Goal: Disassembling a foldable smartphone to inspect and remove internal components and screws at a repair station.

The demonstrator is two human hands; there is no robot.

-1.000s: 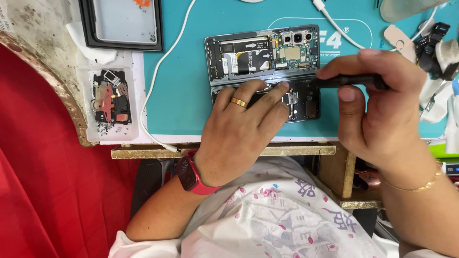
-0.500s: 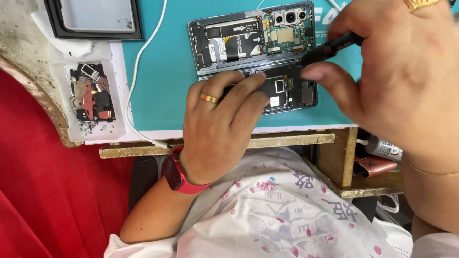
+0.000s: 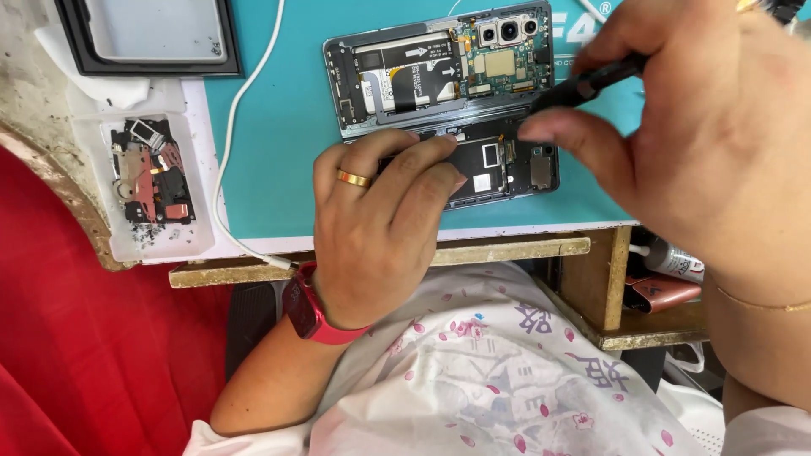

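1. Red cloth (image 3: pixel 76 338) hangs below the worktop's (image 3: pixel 507 249) left end.
2. White plastic tray (image 3: pixel 198 245) at the left edge holds small black and reddish phone parts (image 3: pixel 152 181); a black-framed panel (image 3: pixel 148 38) lies at the far left corner.
3. A white cable (image 3: pixel 224 177) runs from the far edge down the teal mat (image 3: pixel 270 152) to the near edge.
4. Left hand (image 3: pixel 380 228), with a gold ring and a red watch at the wrist, lies palm down near the front edge, its fingers (image 3: pixel 422 160) together and pressed flat on the lower half of the opened phone (image 3: pixel 443 93).
5. That phone lies mid-mat, back cover off, circuit board and camera lenses showing at its far right.
6. Right hand (image 3: pixel 718 143), at the right edge, has its fingers clamped on a black tool (image 3: pixel 583 84) whose tip points at the phone's middle.
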